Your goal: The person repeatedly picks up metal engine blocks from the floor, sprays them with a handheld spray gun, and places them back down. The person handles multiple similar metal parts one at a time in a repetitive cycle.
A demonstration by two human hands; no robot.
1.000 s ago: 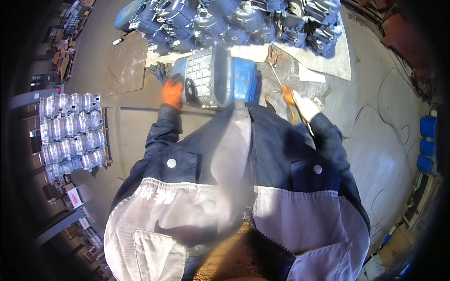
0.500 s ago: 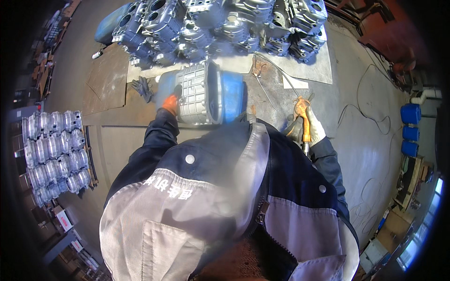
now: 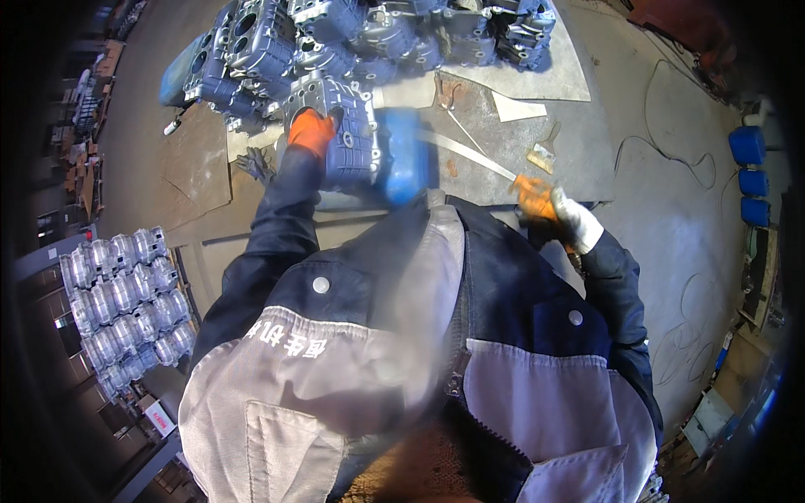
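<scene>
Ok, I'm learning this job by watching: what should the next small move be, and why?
Probably ease the right hand, which grips a long tool, slightly toward the metal casting: the tool's blurred far end points that way, seemingly stopping short near the blue drum, while the left hand rests on the casting and could steady it.

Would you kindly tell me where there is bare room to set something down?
The brown board left of the dark gloves looks bare, as does the grey worktop right of the brush. Castings crowd the back; the left hand, its casting and the blue drum crowd the middle.
</scene>
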